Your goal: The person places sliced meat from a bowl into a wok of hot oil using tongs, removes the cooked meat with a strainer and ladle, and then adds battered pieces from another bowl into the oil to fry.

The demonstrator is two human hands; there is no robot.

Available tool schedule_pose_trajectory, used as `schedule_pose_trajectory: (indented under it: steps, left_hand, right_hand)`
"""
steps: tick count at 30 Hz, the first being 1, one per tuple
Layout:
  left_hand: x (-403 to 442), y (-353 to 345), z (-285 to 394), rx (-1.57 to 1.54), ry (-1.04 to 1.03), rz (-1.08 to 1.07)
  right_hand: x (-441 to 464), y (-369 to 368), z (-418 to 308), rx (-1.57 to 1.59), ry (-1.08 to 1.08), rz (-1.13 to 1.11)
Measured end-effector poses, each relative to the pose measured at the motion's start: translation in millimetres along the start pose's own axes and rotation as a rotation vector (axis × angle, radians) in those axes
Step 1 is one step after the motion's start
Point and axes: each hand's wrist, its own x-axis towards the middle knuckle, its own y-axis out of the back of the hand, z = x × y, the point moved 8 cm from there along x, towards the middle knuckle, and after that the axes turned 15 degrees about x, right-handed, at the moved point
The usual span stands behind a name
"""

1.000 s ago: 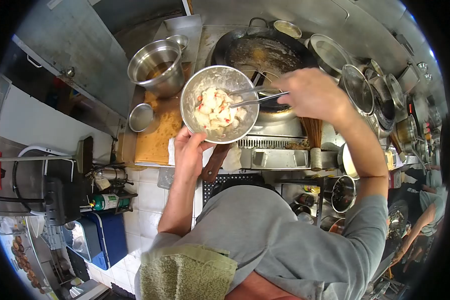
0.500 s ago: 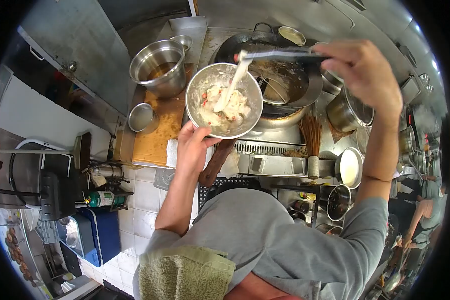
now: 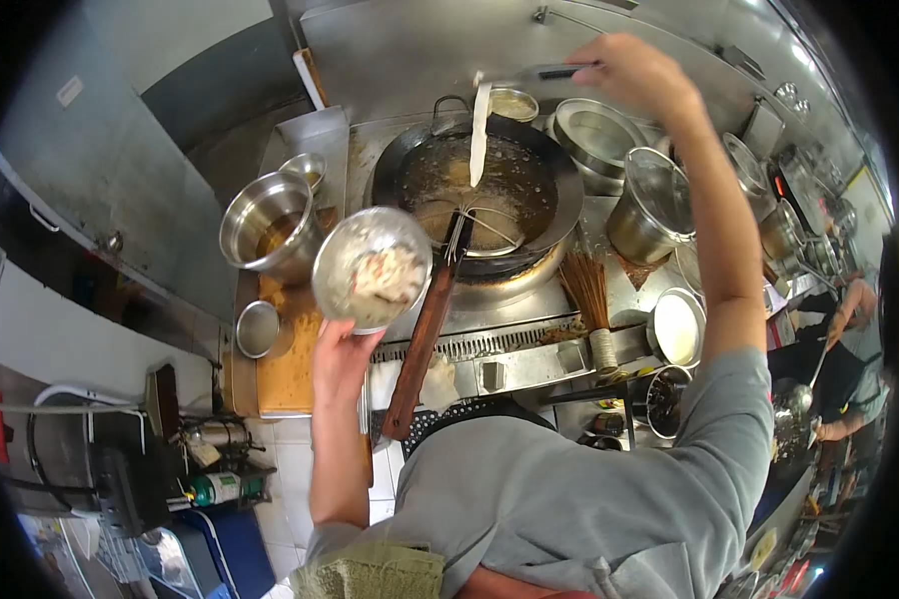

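My left hand (image 3: 342, 357) grips the rim of a metal mixing bowl (image 3: 332, 262), tilted and somewhat blurred. Pale, batter-coated pieces with red bits (image 3: 385, 278) lie inside it. High over the stove, my right hand (image 3: 641, 72) is closed on the black handle of what look like metal tongs (image 3: 554, 73); their tip is blurred. From that tip a long white battered strip (image 3: 479, 140) hangs down above a black wok (image 3: 566, 185) of bubbling brown oil (image 3: 430, 170). A wire strainer (image 3: 504, 218) with a wooden handle (image 3: 425, 349) rests in the wok's near side.
Left of the wok stand a deep steel pot (image 3: 235, 225) and a small metal cup (image 3: 259, 329) by a wooden board (image 3: 285, 384). To the right are a bamboo brush (image 3: 584, 295), a lidded pot (image 3: 634, 240) and a bowl of white liquid (image 3: 679, 329). A co-worker's arm (image 3: 849, 309) shows far right.
The strip has been lifted out of the bowl and now hangs over the wok. My left hand with the bowl has shifted left and down; my right hand has moved up and away. The view has shifted.
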Motion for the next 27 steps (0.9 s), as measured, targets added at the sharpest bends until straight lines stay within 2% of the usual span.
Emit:
schedule_pose_trajectory:
  steps: [2, 7, 11, 13, 15, 17, 20, 26, 27]
  left_hand:
    - [-17, 20, 1, 0.008, -0.017, 0.075]
    - [-52, 54, 5, 0.019, -0.070, 0.199]
    - [-69, 53, 9, 0.057, -0.111, 0.227]
    - [-75, 58, 6, 0.046, -0.106, 0.233]
    - [-77, 62, 4, 0.045, -0.099, 0.245]
    - [-76, 69, 3, 0.057, -0.092, 0.265]
    - [-66, 65, 4, 0.054, -0.072, 0.240]
    - [-49, 47, 20, 0.052, -0.056, 0.107]
    - [-49, 46, 24, 0.062, -0.058, 0.092]
  right_hand:
    - [0, -36, 9, -0.084, -0.146, -0.087]
    - [21, -158, 35, -0.211, -0.187, -0.329]
    - [30, -224, 64, -0.184, -0.218, -0.343]
    - [31, -218, 82, -0.111, -0.367, -0.293]
    - [39, -199, 97, -0.074, -0.415, -0.200]
    - [38, -158, 81, -0.105, -0.434, -0.191]
    - [40, -126, 75, -0.178, -0.352, -0.173]
    - [19, -94, 75, -0.133, -0.331, -0.114]
    - [19, -89, 96, -0.130, -0.197, -0.064]
